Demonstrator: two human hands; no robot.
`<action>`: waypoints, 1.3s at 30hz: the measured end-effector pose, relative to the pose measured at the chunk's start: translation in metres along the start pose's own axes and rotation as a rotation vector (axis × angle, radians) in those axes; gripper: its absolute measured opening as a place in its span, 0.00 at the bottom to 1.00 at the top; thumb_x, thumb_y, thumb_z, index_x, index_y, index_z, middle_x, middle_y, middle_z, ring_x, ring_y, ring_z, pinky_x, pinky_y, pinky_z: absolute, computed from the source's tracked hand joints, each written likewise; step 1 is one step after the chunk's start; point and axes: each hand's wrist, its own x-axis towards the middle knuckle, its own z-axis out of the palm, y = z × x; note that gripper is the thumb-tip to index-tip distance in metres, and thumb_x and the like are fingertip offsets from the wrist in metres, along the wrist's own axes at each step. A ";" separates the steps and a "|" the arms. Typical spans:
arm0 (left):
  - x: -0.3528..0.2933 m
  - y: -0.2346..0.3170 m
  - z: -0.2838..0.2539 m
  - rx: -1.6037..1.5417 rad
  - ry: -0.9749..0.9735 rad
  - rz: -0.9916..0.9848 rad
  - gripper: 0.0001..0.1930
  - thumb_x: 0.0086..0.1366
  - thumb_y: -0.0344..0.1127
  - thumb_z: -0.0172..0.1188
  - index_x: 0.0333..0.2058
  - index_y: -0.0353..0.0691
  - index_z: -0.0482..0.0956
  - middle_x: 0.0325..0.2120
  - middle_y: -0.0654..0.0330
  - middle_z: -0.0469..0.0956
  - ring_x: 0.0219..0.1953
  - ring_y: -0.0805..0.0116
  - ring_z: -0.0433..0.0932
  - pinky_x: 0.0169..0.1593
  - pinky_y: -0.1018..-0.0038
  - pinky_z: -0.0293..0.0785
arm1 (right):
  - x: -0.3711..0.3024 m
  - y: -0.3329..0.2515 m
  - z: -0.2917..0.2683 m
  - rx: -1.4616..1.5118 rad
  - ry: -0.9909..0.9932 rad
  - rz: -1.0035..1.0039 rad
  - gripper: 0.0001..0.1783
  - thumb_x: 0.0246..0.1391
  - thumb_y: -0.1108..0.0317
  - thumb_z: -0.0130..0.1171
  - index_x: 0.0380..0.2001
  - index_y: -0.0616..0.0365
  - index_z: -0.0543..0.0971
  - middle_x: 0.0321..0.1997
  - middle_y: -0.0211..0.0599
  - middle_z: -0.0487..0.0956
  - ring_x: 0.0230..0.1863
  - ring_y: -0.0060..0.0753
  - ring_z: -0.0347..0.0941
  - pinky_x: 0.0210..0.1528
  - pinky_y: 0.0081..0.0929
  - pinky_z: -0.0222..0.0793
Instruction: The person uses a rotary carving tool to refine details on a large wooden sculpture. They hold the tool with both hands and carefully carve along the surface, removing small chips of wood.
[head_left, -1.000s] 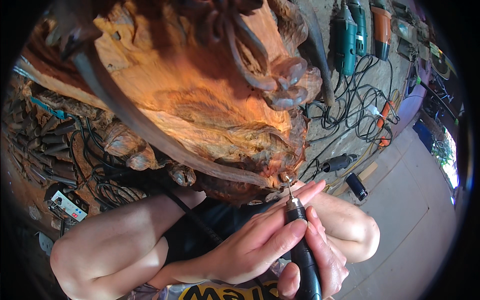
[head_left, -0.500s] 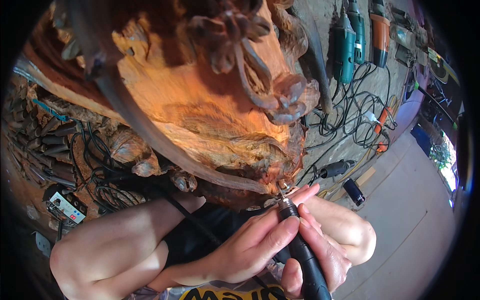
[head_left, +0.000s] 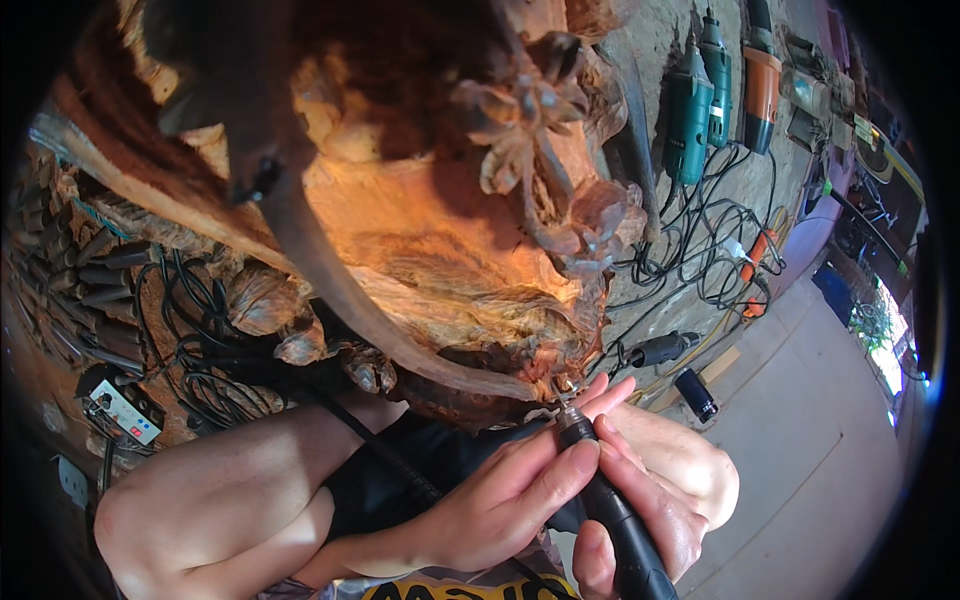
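Both of my hands are closed around a black rotary carving handpiece with a thin metal bit at its tip. My left hand pinches its front end from the left. My right hand wraps it from the right, its thumb toward me and some fingertips stretched past the tool's nose. The bit points at the lower right end of a large reddish-brown wood carving, beside the end of a curved wooden stem. Whether it touches the wood I cannot tell. Carved flowers stand out on the upper part.
Green power tools, an orange one and tangled black cables lie at the right. A black tool and a dark cylinder are near my right knee. At left are a white control box and several gouge-like tools.
The view has shifted slightly, so the carving's upper part appears farther right and lower. Both hands keep their grip on the handpiece, with its bit still at the same end of the carving.
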 end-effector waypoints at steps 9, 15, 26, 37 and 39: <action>-0.001 -0.003 0.001 0.031 0.004 0.028 0.28 0.79 0.40 0.40 0.69 0.29 0.53 0.71 0.46 0.54 0.75 0.55 0.45 0.74 0.61 0.40 | -0.012 0.004 0.000 -0.008 0.073 -0.029 0.18 0.47 0.69 0.62 0.30 0.81 0.79 0.25 0.65 0.82 0.30 0.48 0.85 0.37 0.29 0.83; -0.001 -0.006 -0.001 0.066 0.019 0.066 0.29 0.79 0.42 0.40 0.69 0.28 0.52 0.71 0.44 0.54 0.75 0.53 0.47 0.74 0.60 0.42 | 0.000 -0.019 -0.022 -0.198 -0.287 0.085 0.23 0.55 0.60 0.59 0.40 0.77 0.78 0.35 0.62 0.83 0.37 0.49 0.84 0.45 0.34 0.80; -0.003 -0.004 0.006 0.000 0.028 0.006 0.30 0.79 0.43 0.40 0.69 0.27 0.51 0.70 0.42 0.55 0.74 0.50 0.50 0.73 0.60 0.44 | -0.024 0.004 0.024 -0.023 0.310 -0.008 0.19 0.57 0.63 0.59 0.27 0.74 0.77 0.24 0.62 0.82 0.27 0.46 0.84 0.35 0.25 0.82; -0.008 -0.008 0.000 -0.060 -0.011 -0.112 0.40 0.77 0.51 0.44 0.72 0.30 0.38 0.55 0.53 0.72 0.58 0.70 0.68 0.67 0.67 0.56 | -0.007 0.013 -0.023 0.033 -0.337 -0.040 0.23 0.59 0.60 0.58 0.40 0.77 0.78 0.32 0.64 0.82 0.34 0.47 0.85 0.40 0.32 0.82; -0.001 -0.001 0.005 -0.093 -0.067 -0.148 0.41 0.76 0.52 0.44 0.73 0.30 0.37 0.55 0.54 0.72 0.58 0.70 0.68 0.67 0.68 0.56 | -0.009 0.009 -0.031 -0.010 -0.312 -0.038 0.25 0.59 0.58 0.57 0.42 0.77 0.77 0.34 0.65 0.82 0.34 0.49 0.84 0.40 0.34 0.82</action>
